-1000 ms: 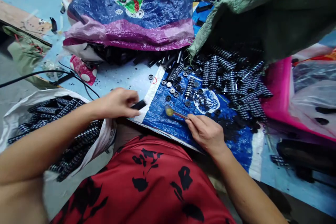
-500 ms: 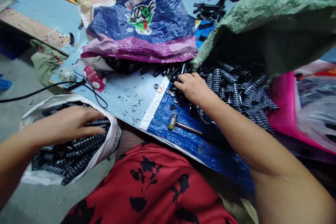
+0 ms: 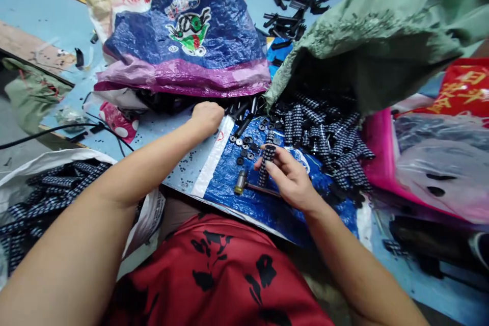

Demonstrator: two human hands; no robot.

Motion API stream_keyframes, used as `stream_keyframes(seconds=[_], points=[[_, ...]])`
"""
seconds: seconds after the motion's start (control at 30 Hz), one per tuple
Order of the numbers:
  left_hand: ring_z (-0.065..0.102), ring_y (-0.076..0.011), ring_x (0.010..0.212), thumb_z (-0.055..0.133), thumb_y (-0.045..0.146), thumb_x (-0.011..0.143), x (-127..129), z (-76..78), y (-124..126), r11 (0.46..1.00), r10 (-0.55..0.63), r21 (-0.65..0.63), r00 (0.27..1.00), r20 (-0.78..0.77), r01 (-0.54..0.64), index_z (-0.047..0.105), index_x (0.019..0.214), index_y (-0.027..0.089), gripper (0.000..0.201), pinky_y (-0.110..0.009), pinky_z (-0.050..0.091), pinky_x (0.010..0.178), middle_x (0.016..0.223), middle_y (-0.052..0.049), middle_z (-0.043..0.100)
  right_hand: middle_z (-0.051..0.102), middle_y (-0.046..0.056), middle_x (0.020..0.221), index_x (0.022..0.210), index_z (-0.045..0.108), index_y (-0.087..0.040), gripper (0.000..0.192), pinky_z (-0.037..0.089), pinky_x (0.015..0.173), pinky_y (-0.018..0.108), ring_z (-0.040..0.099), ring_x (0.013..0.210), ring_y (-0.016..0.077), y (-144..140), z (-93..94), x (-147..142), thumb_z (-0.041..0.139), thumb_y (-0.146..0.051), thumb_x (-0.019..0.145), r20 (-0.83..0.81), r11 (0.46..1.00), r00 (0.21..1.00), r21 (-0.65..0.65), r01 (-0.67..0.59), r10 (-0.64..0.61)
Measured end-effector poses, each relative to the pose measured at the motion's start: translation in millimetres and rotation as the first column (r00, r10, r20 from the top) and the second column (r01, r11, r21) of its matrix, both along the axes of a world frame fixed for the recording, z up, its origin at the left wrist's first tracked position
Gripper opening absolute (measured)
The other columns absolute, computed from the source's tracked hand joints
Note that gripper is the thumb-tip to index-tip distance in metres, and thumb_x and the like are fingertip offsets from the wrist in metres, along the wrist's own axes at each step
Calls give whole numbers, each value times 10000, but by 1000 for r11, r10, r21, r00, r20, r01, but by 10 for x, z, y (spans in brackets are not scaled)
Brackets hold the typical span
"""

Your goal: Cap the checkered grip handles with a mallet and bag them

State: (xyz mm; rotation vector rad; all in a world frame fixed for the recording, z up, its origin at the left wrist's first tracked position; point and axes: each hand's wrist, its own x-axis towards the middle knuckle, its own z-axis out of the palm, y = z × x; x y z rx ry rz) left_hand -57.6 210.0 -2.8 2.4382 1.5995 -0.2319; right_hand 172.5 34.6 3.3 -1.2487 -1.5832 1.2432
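My right hand (image 3: pixel 292 178) is closed round a short handle-like piece (image 3: pixel 268 155) with a black-and-white checked pattern, held upright over the blue sheet. My left hand (image 3: pixel 208 118) reaches to the edge of the black plastic parts (image 3: pixel 242 119) by the printed sack; its fingers are turned away and hidden. Black and silvery washers (image 3: pixel 244 150) lie loose between my hands. Just under the checked piece lies a small hammer (image 3: pixel 240 183) with a yellowish face. A heap of similar checked pieces (image 3: pixel 332 137) spills from a green sack (image 3: pixel 367 35) on the right.
A white sack (image 3: pixel 153 224) of checked pieces stands open at lower left. The printed sack (image 3: pixel 183 35) covers the back middle. More black parts (image 3: pixel 294 7) lie behind it. A pink bin (image 3: pixel 376 147) with plastic bags sits right. A black cable (image 3: pixel 49 132) crosses at left.
My left hand has moved from the white sack up to the black parts. My right hand has drawn back from the pile and now holds a checked piece. The view has shifted right.
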Motion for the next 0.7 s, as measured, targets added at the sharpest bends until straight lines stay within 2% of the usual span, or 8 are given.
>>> stream_keyframes(seconds=[0.07, 0.1, 0.17, 0.3, 0.4, 0.5, 0.6, 0.7], points=[[645, -359, 1130, 419, 81, 938, -107, 27, 7, 1000, -18, 15, 994, -106, 19, 749, 1138, 37, 389, -405, 465, 919, 1141, -241, 694, 682, 64, 1002, 1361, 502, -208, 457, 576, 800, 342, 685, 851, 172, -221, -33, -31, 567, -493, 1010, -260, 963, 956, -263, 63, -134], [655, -357, 1117, 411, 99, 942, -184, 51, -13, 1000, -22, 13, 985, -170, 24, 752, 1141, 51, 397, -397, 472, 898, 1132, -235, 700, 671, 55, 971, 1336, 518, -209, 473, 575, 763, 331, 672, 795, 163, -300, -46, -54, 585, -525, 991, -330, 932, 921, -351, 85, -209], [673, -358, 1074, 417, 138, 934, -379, 111, -108, 999, -28, -29, 962, -272, 21, 751, 1157, 84, 406, -384, 481, 849, 1093, -230, 709, 644, 40, 909, 1256, 563, -198, 488, 554, 692, 307, 632, 705, 145, -403, -66, -99, 597, -586, 962, -402, 887, 856, -444, 129, -326], [688, -360, 986, 459, 306, 926, -874, 234, -426, 987, -34, -159, 909, -416, -36, 728, 1208, 156, 418, -366, 481, 776, 1026, -204, 720, 599, 21, 795, 1069, 587, -174, 552, 491, 587, 269, 587, 622, 129, -474, -119, -146, 598, -705, 920, -452, 844, 786, -512, 157, -421], [677, -368, 1005, 421, 544, 951, -1141, 265, -591, 978, 13, -181, 901, -433, -101, 761, 1072, 166, 522, -370, 477, 777, 1055, -197, 711, 575, 3, 731, 1029, 580, -166, 589, 477, 569, 255, 572, 594, 121, -469, -169, -172, 639, -733, 881, -463, 824, 772, -549, 137, -436], [663, -369, 1068, 354, 525, 980, -1181, 217, -600, 984, 25, -150, 906, -422, -97, 767, 1005, 152, 558, -380, 471, 802, 1123, -207, 696, 572, -4, 717, 1030, 569, -176, 589, 485, 568, 259, 575, 598, 128, -430, -177, -238, 658, -734, 866, -480, 829, 770, -548, 110, -420], [673, -369, 1031, 370, 372, 965, -1083, 160, -528, 983, 68, -129, 913, -402, -130, 706, 1191, 114, 480, -380, 461, 772, 1086, -231, 706, 608, 20, 794, 1019, 566, -182, 593, 510, 571, 273, 586, 627, 133, -393, -148, -314, 666, -742, 852, -511, 851, 772, -521, 72, -378], [673, -356, 948, 400, 341, 942, -986, 179, -494, 977, 119, -117, 915, -386, -177, 622, 1311, 119, 484, -367, 440, 716, 1042, -224, 708, 610, 28, 834, 1005, 570, -181, 575, 515, 560, 269, 581, 631, 125, -388, -133, -353, 659, -731, 862, -517, 865, 766, -491, 99, -381]])
